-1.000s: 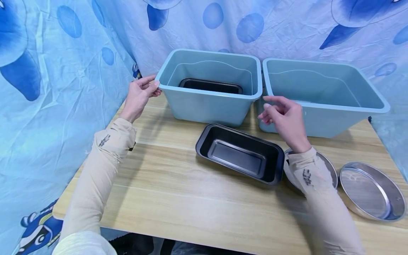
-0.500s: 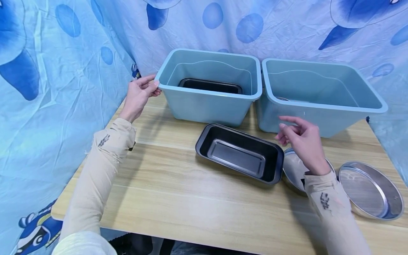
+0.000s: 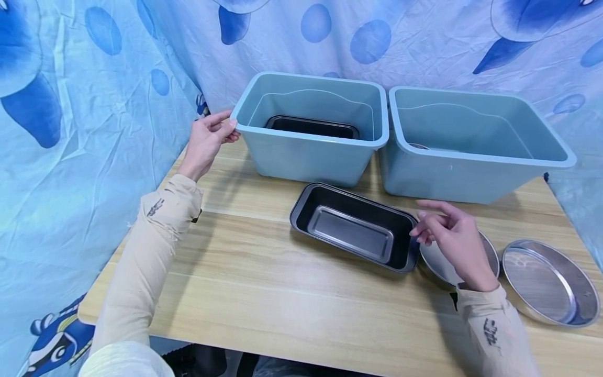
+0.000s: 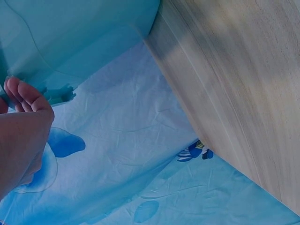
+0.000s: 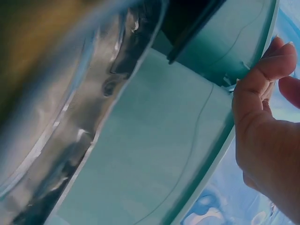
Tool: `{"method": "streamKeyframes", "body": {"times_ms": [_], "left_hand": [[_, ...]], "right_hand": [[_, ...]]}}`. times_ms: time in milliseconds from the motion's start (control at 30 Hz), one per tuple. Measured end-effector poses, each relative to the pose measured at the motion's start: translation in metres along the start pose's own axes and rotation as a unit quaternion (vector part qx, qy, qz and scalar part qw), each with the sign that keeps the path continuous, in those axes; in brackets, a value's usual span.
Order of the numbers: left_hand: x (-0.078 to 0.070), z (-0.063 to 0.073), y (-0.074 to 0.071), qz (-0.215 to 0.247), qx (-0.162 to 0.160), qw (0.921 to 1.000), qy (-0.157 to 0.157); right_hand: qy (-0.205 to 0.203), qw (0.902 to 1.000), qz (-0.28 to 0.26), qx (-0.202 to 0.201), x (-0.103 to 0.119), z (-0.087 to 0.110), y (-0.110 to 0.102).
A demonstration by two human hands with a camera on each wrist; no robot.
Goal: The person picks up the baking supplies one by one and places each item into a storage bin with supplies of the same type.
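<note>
My left hand [image 3: 207,141] holds the left front corner of the left pale blue bin [image 3: 311,157], thumb and fingers at its rim. A black loaf pan [image 3: 311,126] lies inside that bin. Another black loaf pan [image 3: 348,233] rests on the table in front of the bins. Over its right end and a round metal cake pan [image 3: 445,264] hovers my right hand [image 3: 457,243], holding nothing, index finger extended and the others loosely bent. Part of the round pan is hidden by this hand. The right wrist view shows a shiny metal pan wall [image 5: 93,98] close up.
The right pale blue bin [image 3: 471,178] stands beside the left one; a thin metallic edge [image 3: 418,146] shows inside it. A second round cake pan [image 3: 551,283] sits at the right of the wooden table [image 3: 264,303]. Blue printed cloth [image 3: 118,104] hangs behind and left.
My right hand has drawn back from the right bin's front rim, toward me and slightly right, to above the pans. The left hand stays at the left bin's corner.
</note>
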State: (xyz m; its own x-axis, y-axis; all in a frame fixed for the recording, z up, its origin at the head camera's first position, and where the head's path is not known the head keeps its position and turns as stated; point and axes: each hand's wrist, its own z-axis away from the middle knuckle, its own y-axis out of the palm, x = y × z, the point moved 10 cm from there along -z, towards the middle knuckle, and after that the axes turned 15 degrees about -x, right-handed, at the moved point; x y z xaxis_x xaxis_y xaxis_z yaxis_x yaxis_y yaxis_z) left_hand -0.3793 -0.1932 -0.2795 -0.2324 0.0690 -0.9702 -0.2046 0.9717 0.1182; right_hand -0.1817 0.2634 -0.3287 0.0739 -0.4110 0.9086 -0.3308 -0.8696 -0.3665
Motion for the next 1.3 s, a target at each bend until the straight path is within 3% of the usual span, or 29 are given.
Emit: {"method": "streamKeyframes", "body": {"times_ms": [133,333,567,1033,1300], "left_hand": [[0.000,0.000,0.001,0.001,0.002,1.0000,0.002],[0.001,0.000,0.000,0.000,-0.002,1.0000,-0.003],[0.001,0.000,0.000,0.006,-0.006,0.9999,-0.011],[0.000,0.001,0.001,0.011,0.000,0.9999,-0.001],[0.000,0.001,0.002,0.017,-0.002,0.9998,-0.004]], "right_hand": [[0.023,0.9994,-0.027,0.001,-0.010,0.009,-0.006],[0.036,0.9990,-0.024,-0.005,-0.021,0.020,-0.014],[0.046,0.9964,-0.072,0.000,-0.030,0.033,-0.015],[0.064,0.9980,0.000,0.000,-0.047,0.052,-0.009],[0.052,0.9983,0.002,0.028,-0.045,0.060,0.000]]}}
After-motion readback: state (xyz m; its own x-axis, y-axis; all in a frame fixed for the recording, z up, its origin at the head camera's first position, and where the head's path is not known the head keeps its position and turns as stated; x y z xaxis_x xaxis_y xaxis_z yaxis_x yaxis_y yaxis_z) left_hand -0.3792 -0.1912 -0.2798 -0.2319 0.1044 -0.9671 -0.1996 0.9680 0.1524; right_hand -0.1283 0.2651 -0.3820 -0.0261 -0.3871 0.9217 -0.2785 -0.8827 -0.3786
